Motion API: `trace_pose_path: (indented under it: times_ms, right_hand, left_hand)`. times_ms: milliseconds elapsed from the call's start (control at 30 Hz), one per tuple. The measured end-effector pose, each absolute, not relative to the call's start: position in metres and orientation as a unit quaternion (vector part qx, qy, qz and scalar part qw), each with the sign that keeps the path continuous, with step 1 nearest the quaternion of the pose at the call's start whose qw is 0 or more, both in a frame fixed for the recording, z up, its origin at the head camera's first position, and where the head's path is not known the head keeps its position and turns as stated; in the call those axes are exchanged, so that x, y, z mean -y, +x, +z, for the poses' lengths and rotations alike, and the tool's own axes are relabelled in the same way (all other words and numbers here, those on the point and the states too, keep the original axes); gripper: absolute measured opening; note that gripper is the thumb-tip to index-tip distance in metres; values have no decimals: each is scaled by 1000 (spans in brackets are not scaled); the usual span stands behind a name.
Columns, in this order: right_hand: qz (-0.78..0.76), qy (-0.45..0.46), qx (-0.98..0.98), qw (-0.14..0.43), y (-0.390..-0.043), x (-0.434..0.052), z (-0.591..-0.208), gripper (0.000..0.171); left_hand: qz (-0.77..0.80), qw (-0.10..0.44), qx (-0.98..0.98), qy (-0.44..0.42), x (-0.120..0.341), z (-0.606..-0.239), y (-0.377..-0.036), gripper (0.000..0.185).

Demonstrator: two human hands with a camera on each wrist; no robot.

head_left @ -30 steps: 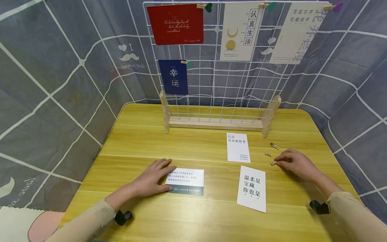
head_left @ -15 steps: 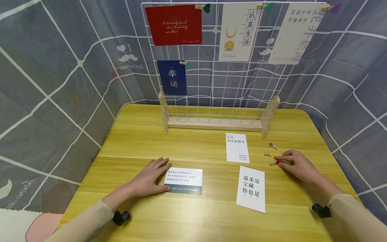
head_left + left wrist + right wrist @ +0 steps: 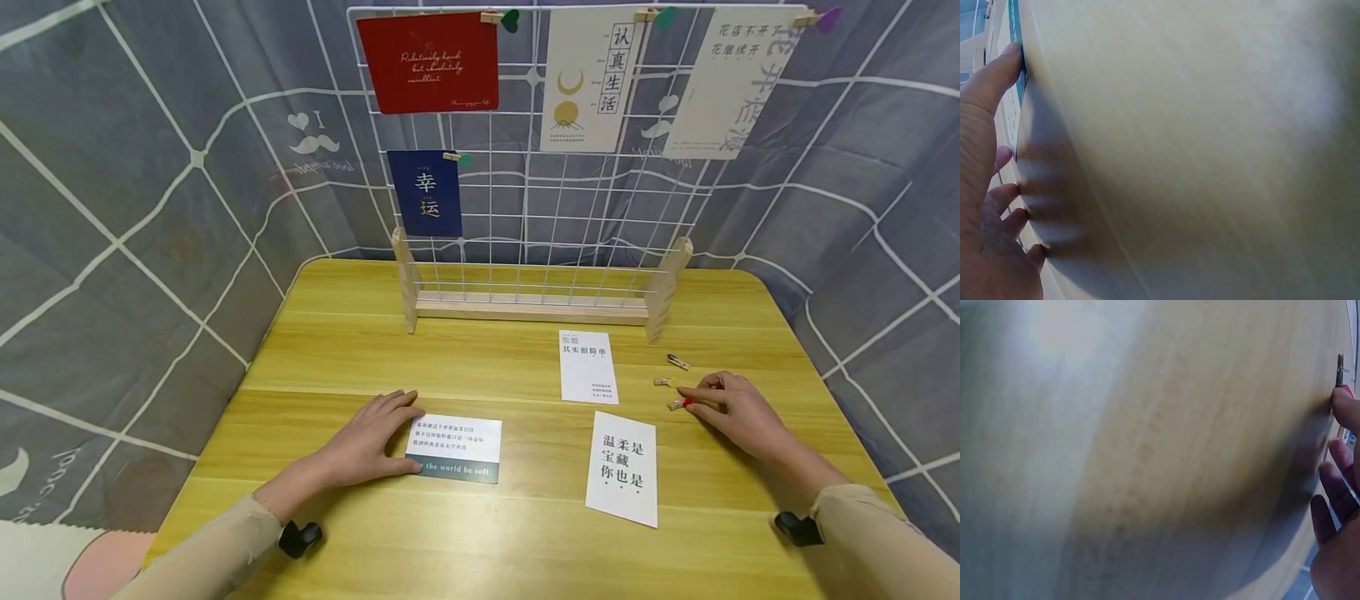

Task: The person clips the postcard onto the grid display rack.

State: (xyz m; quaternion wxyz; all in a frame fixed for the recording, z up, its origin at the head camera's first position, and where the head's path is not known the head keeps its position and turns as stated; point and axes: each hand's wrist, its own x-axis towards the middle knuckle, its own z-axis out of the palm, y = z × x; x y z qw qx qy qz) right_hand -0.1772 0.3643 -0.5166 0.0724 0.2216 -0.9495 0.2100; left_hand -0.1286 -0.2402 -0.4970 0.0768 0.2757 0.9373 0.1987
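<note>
In the head view my left hand [image 3: 367,442] rests at the left edge of a white-and-green card [image 3: 455,448] lying on the table. Its thumb [image 3: 1013,56] touches the green strip in the left wrist view, while the other fingers spread beyond the card's edge. My right hand [image 3: 738,410] is at a small wooden clothespin [image 3: 677,405] with a red ornament. The right thumb [image 3: 1344,403] is against the red part; the index finger extends above it. A clothespin with a yellow ornament [image 3: 663,382] and a dark-ended clothespin [image 3: 678,362] lie just beyond.
Two white cards lie between the hands: a nearer card [image 3: 622,468] and a farther card [image 3: 588,367]. Behind them stands a white wire grid [image 3: 555,225] on a wooden base [image 3: 532,308]. Clipped to it are a red card [image 3: 427,62], a blue card [image 3: 425,193] and two pale cards.
The right fingers have loosened from the red clothespin, whose red ornament now shows between index finger and thumb. My left hand stays on the white-and-green card. The head view has shifted slightly.
</note>
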Motion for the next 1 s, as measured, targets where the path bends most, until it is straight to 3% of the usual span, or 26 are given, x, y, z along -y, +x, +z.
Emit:
trace_pose_path:
  times_ms: [467, 733, 1000]
  right_hand:
    - [251, 196, 944, 86, -174, -361, -521, 25]
    - [303, 157, 939, 47, -173, -359, -519, 21]
    - [334, 133, 933, 27, -173, -359, -521, 22]
  left_hand:
    - [249, 74, -932, 253, 236, -496, -132, 84]
    - [268, 55, -936, 220, 227, -495, -130, 90]
    - [329, 84, -918, 203, 219, -493, -135, 90]
